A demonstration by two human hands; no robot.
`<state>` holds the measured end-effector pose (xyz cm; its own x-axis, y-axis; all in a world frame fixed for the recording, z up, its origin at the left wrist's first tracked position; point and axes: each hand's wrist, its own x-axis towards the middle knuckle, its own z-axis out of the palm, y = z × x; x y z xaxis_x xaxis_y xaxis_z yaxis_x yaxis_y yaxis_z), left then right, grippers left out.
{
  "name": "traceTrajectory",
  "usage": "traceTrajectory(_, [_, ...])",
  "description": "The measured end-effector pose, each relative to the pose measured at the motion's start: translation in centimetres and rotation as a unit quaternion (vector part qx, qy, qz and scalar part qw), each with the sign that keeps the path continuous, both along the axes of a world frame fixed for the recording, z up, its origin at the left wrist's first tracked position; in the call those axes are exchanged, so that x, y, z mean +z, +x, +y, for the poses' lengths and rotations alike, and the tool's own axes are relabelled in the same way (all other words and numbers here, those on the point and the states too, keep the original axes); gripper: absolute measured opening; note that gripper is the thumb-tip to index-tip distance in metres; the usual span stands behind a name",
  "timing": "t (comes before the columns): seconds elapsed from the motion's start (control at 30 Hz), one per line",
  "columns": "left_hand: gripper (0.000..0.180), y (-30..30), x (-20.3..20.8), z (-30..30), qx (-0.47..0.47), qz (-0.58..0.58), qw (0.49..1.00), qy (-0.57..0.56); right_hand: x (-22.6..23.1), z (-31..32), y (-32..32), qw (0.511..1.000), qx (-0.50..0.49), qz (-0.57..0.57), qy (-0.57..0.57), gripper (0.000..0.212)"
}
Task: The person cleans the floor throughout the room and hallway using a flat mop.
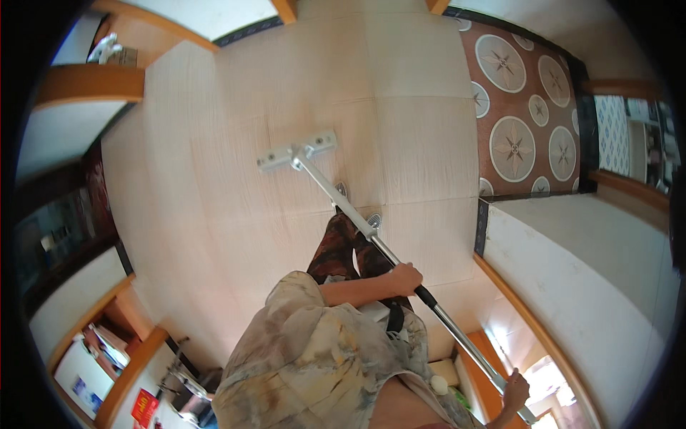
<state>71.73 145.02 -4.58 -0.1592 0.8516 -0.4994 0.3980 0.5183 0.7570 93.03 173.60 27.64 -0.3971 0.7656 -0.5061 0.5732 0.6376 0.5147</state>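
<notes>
Both hands clench the mop pole (pixel 371 232): left hand (pixel 405 279) mid-shaft, right hand (pixel 516 391) at its end.

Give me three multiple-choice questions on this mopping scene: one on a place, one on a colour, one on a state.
1. Where does the mop head rest?
A. on the pale tile floor
B. on the patterned brown floor
C. against the wall

2. What colour is the mop head?
A. red
B. white
C. black

3. How is the mop pole held?
A. by one hand
B. by no hand
C. by both hands

Answers: 1 A, it lies flat on the pale tiles; 2 B, it shows white; 3 C, the left hand wraps the middle and the right hand the upper end.
</notes>
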Motion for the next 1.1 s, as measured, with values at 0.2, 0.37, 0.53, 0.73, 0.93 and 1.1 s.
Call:
traceTrajectory(0.2, [0.015, -10.6, -3.2, -9.0, 0.144, 0.099, 0.983, -0.056, -7.8, -6.0, -12.0, 0.996, -0.015, 0.069, -0.055, 0.054])
traceTrajectory(0.37, [0.016, -23.4, -9.6, -20.4, 0.261, 0.212, 0.935, -0.108, -13.4, -17.0, -25.3, 0.973, 0.067, 0.08, -0.206, 0.05])
traceTrajectory(0.53, [0.018, -29.6, -11.9, -28.5, 0.251, 0.233, 0.928, -0.145, -14.2, -24.7, -32.3, 0.944, 0.108, 0.076, -0.302, 0.051])
traceTrajectory(0.73, [0.017, -24.8, -10.8, -22.6, 0.273, 0.177, 0.934, -0.148, -11.8, -20.4, -30.8, 0.956, 0.086, 0.091, -0.264, 0.052])
traceTrajectory(0.93, [0.014, -13.5, -9.2, -11.9, 0.34, 0.133, 0.927, -0.089, -8.4, -10.2, -25.4, 0.974, 0.13, -0.013, -0.188, 0.06])
traceTrajectory(1.1, [0.016, -5.3, -6.6, -1.4, 0.355, 0.116, 0.926, -0.051, -5.8, 2.5, -20.9, 0.971, 0.183, -0.082, -0.13, 0.062])
